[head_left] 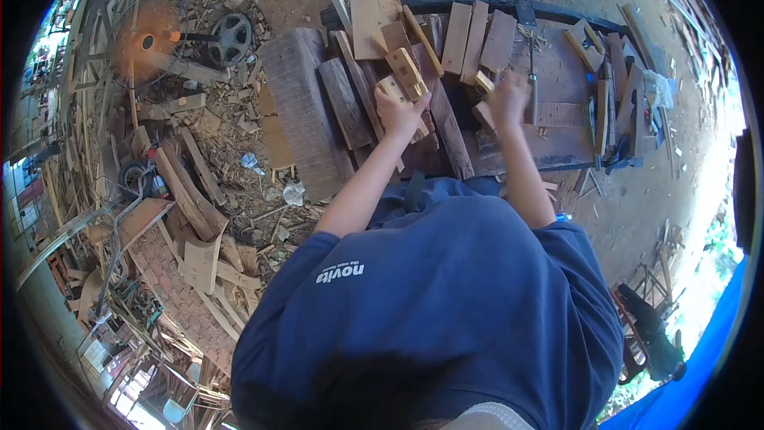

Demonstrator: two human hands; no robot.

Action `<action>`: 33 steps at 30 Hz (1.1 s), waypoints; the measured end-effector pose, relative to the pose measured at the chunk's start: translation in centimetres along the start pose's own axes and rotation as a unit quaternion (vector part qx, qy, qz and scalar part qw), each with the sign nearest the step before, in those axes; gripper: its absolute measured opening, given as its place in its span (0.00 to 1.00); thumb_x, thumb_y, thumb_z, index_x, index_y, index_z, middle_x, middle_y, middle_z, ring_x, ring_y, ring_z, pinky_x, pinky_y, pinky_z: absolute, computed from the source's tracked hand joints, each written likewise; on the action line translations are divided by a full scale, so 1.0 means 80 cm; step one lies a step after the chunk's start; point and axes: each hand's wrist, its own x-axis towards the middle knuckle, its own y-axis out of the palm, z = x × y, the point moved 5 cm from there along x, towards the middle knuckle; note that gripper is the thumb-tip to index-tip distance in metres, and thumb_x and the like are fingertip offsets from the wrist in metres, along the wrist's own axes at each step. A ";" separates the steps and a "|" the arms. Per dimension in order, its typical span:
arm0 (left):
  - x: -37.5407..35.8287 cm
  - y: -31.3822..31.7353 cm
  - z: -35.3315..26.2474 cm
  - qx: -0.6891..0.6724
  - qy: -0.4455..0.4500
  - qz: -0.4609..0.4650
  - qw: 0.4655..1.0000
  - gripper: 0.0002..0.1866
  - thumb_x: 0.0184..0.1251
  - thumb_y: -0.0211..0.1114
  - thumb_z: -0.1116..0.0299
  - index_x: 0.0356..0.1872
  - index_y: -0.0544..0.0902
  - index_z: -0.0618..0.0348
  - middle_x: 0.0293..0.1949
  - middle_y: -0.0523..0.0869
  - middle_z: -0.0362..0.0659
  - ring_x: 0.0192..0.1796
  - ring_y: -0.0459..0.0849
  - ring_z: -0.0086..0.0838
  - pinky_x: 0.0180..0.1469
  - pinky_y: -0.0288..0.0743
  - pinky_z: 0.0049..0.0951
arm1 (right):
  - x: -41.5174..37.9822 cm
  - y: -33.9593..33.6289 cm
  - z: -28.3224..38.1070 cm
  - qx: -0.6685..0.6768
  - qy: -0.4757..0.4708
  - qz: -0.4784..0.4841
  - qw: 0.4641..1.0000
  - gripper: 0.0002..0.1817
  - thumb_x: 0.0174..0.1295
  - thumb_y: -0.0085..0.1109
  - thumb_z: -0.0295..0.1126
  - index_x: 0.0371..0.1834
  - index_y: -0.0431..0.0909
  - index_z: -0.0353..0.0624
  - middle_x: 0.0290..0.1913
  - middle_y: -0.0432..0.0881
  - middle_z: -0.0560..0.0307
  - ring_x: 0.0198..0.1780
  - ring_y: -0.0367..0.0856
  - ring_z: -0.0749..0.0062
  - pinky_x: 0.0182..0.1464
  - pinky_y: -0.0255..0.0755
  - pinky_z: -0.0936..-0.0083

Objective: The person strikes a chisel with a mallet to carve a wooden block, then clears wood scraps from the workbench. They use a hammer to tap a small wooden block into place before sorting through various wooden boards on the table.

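Observation:
My left hand (400,114) grips a pale wooden block (407,72) with small dark holes. Another light, notched wood piece (391,87) lies beneath the same hand. To the right, my right hand (509,98) is closed and blurred by motion. A small yellowish wood piece (484,81) shows at its left side; what the fingers hold cannot be made out. A long, thin tool (532,87) lies just right of that hand. Both hands are over a dark low workbench (561,143) that bears several boards.
Flat boards (456,38) lie along the bench's far side. More wood and tools sit at its right end, near a plastic bag (659,89). An orange fan (149,40) stands at the left. Scraps and shavings (215,123) cover the ground there.

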 end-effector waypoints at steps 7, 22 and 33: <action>0.036 0.013 0.008 0.040 -0.044 -0.024 0.998 0.58 0.38 0.82 0.48 0.63 0.57 0.74 0.64 0.66 0.64 0.69 0.63 0.55 0.69 0.60 0.47 | -0.071 0.112 0.131 0.126 0.106 0.141 0.976 0.29 0.64 0.54 0.45 0.59 0.70 0.30 0.54 0.76 0.27 0.62 0.72 0.41 0.64 0.65 0.50; 0.041 -0.003 0.019 -0.320 -0.170 0.230 0.903 0.40 0.48 0.79 0.66 0.61 0.64 0.62 0.56 0.76 0.48 0.59 0.76 0.35 0.64 0.69 0.33 | -0.070 0.097 0.158 0.433 0.158 0.326 0.825 0.23 0.68 0.53 0.53 0.48 0.73 0.43 0.49 0.77 0.53 0.47 0.74 0.64 0.50 0.68 0.73; 0.058 -0.047 0.001 -0.395 -0.079 0.212 0.891 0.38 0.41 0.81 0.62 0.55 0.70 0.61 0.49 0.80 0.48 0.54 0.80 0.33 0.58 0.74 0.32 | -0.044 0.030 0.218 0.673 0.149 0.280 0.668 0.18 0.75 0.48 0.37 0.63 0.63 0.45 0.53 0.76 0.57 0.57 0.74 0.76 0.57 0.68 0.79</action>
